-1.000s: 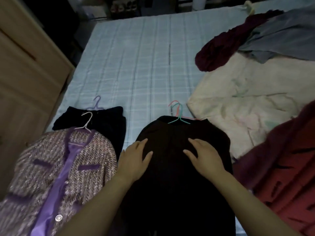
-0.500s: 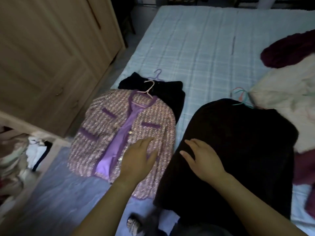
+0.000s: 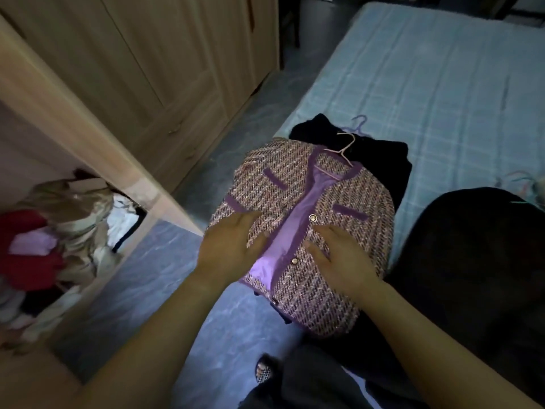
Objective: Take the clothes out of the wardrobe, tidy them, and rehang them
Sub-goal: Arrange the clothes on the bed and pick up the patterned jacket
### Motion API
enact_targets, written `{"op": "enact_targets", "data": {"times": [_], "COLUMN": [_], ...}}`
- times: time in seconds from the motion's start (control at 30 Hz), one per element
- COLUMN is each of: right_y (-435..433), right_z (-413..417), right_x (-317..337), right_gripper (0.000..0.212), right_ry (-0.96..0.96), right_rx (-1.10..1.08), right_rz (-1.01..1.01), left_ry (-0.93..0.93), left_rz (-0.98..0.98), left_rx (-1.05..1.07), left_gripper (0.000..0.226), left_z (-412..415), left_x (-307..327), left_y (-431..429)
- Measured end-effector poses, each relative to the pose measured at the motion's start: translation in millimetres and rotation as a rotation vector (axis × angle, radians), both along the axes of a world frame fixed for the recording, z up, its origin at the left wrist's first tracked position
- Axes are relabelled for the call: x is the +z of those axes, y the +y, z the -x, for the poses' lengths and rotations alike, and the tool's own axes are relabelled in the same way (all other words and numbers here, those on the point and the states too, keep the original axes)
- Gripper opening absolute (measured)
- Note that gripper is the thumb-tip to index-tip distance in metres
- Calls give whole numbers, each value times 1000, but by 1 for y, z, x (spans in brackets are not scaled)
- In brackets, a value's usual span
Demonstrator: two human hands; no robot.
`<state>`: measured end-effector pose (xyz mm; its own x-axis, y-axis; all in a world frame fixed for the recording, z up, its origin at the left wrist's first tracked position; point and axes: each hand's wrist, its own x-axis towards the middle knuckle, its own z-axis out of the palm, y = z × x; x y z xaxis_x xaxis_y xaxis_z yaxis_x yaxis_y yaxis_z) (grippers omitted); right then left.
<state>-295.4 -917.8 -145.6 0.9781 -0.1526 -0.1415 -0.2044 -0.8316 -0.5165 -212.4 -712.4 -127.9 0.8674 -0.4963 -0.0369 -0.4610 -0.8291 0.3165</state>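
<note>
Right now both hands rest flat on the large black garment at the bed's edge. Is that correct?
Not quite. The head view shows the left hand and right hand resting flat on the purple tweed jacket, not the large black garment.

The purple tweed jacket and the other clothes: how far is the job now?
Done: the jacket is out of the wardrobe, on a white hanger, at the edge of the bed; a dark garment lies beside it. In hand: the left hand and the right hand press flat on the jacket's front. Left: rehanging both pieces.
</note>
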Motion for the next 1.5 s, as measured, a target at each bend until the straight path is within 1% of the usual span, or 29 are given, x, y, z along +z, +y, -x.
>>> {"op": "enact_targets", "data": {"times": [0.17,0.27,0.43,0.57,0.67,0.73,0.83,0.87,0.93,0.97,1.1,1.17,1.23,1.3,1.4,1.43,1.5], "right_y": [-31,-60,-121,-170,-208,-232,-262,-270,-283,-286,-282,-275,-269,-264,-253,-249,-238], "right_z": [-40,-72,-132,-169,-198,-214,-235,-241,-251,-254,-250,-243,-235,-227,-213,-206,-192], "right_x": [-24,-42,-79,-112,-145,-164,-190,-199,-219,-228,-249,-251,-247,-238,-217,-207,-185], "right_gripper": [48,47,46,47,51,52,60,64,68,68,56,51,47,43,41,40,39], "right_ry": [36,64,136,215,306,341,402,423,449,453,367,293,230,181,122,97,42], "right_rx": [-65,-145,-241,-278,-252,-278,-323,-329,-356,-374,-440,-488,-530,-525,-511,-510,-517], "right_rz": [-11,-49,-97,-49,9,14,19,24,20,-6,-204,-238,-251,-246,-237,-232,-208], "left_ry": [43,86,198,287,385,387,277,233,157,159,255,270,245,204,60,28,39], "left_rz": [-21,-29,-99,-90,-70,-72,-73,-91,-147,-192,-425,-467,-425,-336,-214,-178,-135], "left_rx": [-66,-89,-130,-114,-43,-69,-150,-180,-248,-281,-314,-333,-380,-412,-481,-497,-513], "left_gripper": [55,50,56,48,42,42,57,58,53,50,42,39,35,32,26,27,33], "left_z": [-58,-100,-168,-220,-250,-273,-322,-340,-372,-384,-407,-410,-408,-403,-388,-382,-369], "left_x": [-11,-23,-43,-75,-112,-141,-181,-194,-221,-233,-260,-257,-250,-239,-218,-208,-186], "left_y": [-26,-47,-89,-131,-167,-190,-227,-242,-268,-277,-289,-292,-289,-280,-258,-252,-239]}}
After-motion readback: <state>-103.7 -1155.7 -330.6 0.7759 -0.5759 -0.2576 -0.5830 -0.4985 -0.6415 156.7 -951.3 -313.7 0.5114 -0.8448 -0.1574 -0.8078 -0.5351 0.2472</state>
